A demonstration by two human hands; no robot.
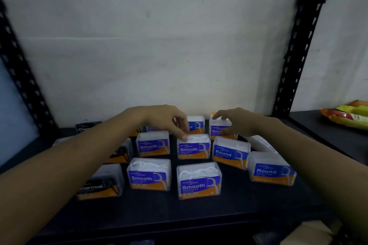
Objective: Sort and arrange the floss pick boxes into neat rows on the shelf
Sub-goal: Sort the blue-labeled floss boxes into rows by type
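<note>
**Head view.** A dark shelf [179, 215] is backed by a stained off-white wall [159, 45] and flanked by black perforated uprights, left [22, 77] and right [298, 51]. To the right, a neighbouring shelf [318, 123] carries coloured packets [348, 114].

Clear floss pick boxes stand in rough rows in the middle of the shelf. Their labels face the viewer and their long axes run left to right, parallel to the shelf's front edge.
- **Front row:** a Charcoal box [99, 183] and two Smooth boxes [149, 175] [199, 181].
- **Middle row:** another Charcoal box [121, 151], a Smooth box [153, 144] and the centre Smooth box [193, 147].
- **Right side:** two Round boxes [231, 153] [271, 169], each turned slightly off the row line. Behind them a pale box [260, 143] lies at an angle.
- **Back row:** a third Charcoal box [85, 127] at far left, a blue-labelled box [196, 124] and the rear Smooth box [215, 132].

The left hand [169, 121] hangs with its fingers bent downward, one fingertip touching the top rear edge of the centre Smooth box. Whether it pinches anything cannot be told. The right hand [237, 123] holds the rear Smooth box, with fingers over its top and the thumb against its front face. Both forearms reach in from the lower corners.
</note>
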